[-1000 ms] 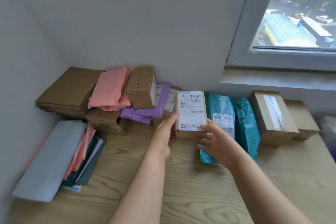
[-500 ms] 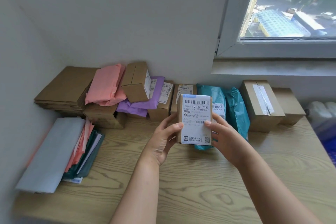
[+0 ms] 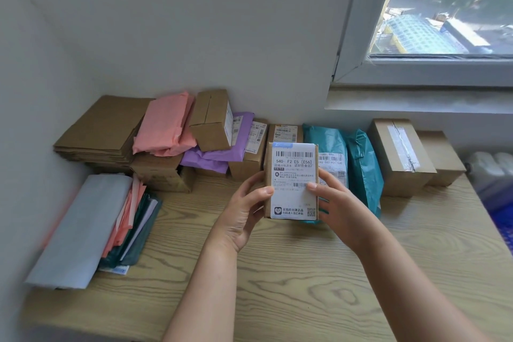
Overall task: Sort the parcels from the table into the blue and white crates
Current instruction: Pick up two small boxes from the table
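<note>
A small cardboard parcel [image 3: 293,172] with a white shipping label facing me is held upright above the wooden table [image 3: 291,286]. My left hand [image 3: 244,214] grips its left edge, thumb on the label. My right hand [image 3: 337,209] grips its right edge, thumb on the label too. Behind it along the wall lie more parcels: two teal bags [image 3: 358,164], a taped brown box [image 3: 399,155], a purple bag [image 3: 222,153], a pink bag [image 3: 166,125] and a small brown box [image 3: 212,119]. A sliver of blue crate [image 3: 499,219] shows at the right edge.
A stack of flat cardboard [image 3: 102,128] fills the back left corner. Grey, pink and dark green flat mailers [image 3: 91,225] lie at the table's left. White bottles [image 3: 491,169] stand beyond the right end. A window [image 3: 444,8] is above right.
Both hands have lifted the labelled parcel out of the row at the wall and brought it toward me, label facing up. The camera has shifted slightly.
</note>
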Motion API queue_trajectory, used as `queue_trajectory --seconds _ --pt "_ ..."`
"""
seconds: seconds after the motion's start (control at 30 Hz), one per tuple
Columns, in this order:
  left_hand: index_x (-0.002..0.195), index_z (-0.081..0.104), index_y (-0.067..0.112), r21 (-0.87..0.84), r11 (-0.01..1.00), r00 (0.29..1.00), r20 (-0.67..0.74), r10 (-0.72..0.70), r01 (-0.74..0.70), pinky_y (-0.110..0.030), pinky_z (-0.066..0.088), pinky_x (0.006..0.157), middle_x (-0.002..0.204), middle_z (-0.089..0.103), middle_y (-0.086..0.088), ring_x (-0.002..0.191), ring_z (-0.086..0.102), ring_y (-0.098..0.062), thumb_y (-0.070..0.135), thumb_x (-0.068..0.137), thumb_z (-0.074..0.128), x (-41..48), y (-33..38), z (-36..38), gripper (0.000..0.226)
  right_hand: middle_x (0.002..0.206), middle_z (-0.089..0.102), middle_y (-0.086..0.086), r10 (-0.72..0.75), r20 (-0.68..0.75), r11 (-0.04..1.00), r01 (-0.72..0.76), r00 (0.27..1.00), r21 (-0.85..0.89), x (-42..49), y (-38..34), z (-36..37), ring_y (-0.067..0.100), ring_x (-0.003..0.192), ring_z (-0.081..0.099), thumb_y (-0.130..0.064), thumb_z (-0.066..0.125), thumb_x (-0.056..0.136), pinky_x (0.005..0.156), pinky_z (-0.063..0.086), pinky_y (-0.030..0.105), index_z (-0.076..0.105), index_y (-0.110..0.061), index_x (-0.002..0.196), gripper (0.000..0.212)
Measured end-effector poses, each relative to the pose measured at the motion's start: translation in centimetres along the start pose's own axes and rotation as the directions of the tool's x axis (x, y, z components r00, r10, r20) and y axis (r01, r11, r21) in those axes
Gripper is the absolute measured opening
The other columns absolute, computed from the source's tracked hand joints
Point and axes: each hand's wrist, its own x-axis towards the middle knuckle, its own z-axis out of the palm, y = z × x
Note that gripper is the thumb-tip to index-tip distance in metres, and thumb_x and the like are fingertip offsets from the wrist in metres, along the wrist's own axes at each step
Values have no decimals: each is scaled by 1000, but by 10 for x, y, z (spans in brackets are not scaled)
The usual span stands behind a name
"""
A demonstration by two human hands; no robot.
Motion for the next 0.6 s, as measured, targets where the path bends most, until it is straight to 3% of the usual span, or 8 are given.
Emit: queue_trajectory --seconds 0.17,0.3,0.5,0.6 --pt "133 57 17 3 1000 1000 -1 -22 22 -41 45 94 124 70 -10 107 66 -24 29 56 81 -1 -1 -10 81 126 68 -3 20 -10 1000 -20 1000 -10 3 5 6 24 118 64 -32 71 81 110 41 54 47 -38 142 66" --pt "128 61 20 17 998 998 -27 -62 63 -34 50 86 121 71 -8 101 67 -19 25 61 78 1 -6 -19 70 124 70 -2 69 -21 997 -69 997 -22 9 13 10 24 114 67 -25 68 90 105 46 50 51 -35 138 52" --pt "107 74 20 154 934 934 -210 -289 324 -34 44 80 100 77 -6 95 66 -24 24 80 69 1 -43 -38 28 108 75 4 299 -181 936 -325 937 -135 19 56 28 22 90 74 -14 56 98 71 58 33 61 -18 124 26" --pt "110 72 16 214 881 897 -239 -372 423 -31 46 83 99 78 -5 93 69 -22 21 92 59 -2 -64 -46 22 107 73 7 390 -245 877 -439 888 -195 24 85 32 26 94 72 -14 56 97 74 57 35 61 -14 122 25"
